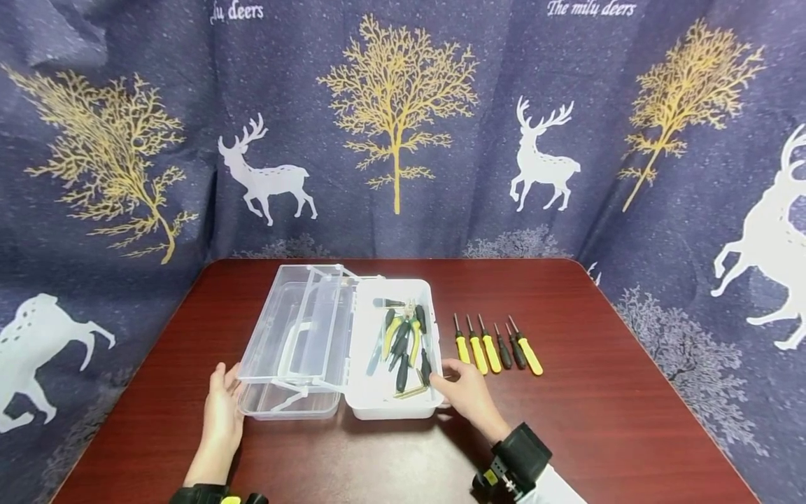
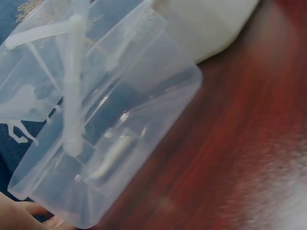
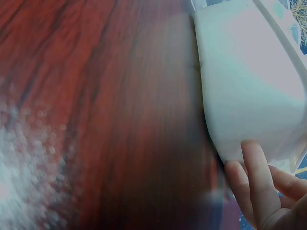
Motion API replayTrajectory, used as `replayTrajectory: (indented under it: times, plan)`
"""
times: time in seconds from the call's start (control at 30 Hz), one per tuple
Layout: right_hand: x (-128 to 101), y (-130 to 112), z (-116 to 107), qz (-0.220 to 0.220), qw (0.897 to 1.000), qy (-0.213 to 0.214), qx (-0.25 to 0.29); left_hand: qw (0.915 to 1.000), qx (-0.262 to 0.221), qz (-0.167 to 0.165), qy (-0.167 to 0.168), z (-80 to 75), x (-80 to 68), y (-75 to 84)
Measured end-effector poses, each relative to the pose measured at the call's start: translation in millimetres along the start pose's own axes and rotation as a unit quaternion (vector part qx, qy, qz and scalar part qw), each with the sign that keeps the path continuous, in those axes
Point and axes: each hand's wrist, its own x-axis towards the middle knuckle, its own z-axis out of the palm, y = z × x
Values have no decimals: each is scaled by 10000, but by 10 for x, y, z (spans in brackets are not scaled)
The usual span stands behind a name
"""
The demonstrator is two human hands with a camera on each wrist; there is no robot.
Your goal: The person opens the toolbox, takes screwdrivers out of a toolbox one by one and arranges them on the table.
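Note:
A toolbox lies opened out on the dark red table point(image 1: 598, 392). Its white base point(image 1: 371, 402) holds pliers and several black and yellow tools point(image 1: 403, 343), and its clear lid point(image 1: 296, 336) is folded out to the left. My left hand point(image 1: 223, 402) rests with straight fingers against the lid's front left corner; its fingers point(image 2: 19, 215) show beside the clear lid point(image 2: 110, 115). My right hand point(image 1: 462, 393) touches the base's front right corner, with its fingers point(image 3: 256, 177) laid on the white wall point(image 3: 249, 81).
Several yellow- and black-handled screwdrivers point(image 1: 494, 346) lie in a row just right of the box, close to my right hand. A dark blue deer-print cloth point(image 1: 403, 140) hangs behind and around the table. The table edges drop off left and right.

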Motion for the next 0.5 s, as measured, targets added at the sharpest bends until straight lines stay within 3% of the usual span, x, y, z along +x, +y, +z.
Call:
replayTrajectory:
  times: [0.17,0.37,0.5]
  plan:
    - [-18,-33,-6,23,10000,20,-4,9990,51,274,336,100,-29,-78]
    - [-24,-51,0,58,9999,10,132,9878,1112,798,740,152,-25,-160]
    - [-20,-36,0,61,9998,69,161,9849,1158,972,838,165,-38,-162]
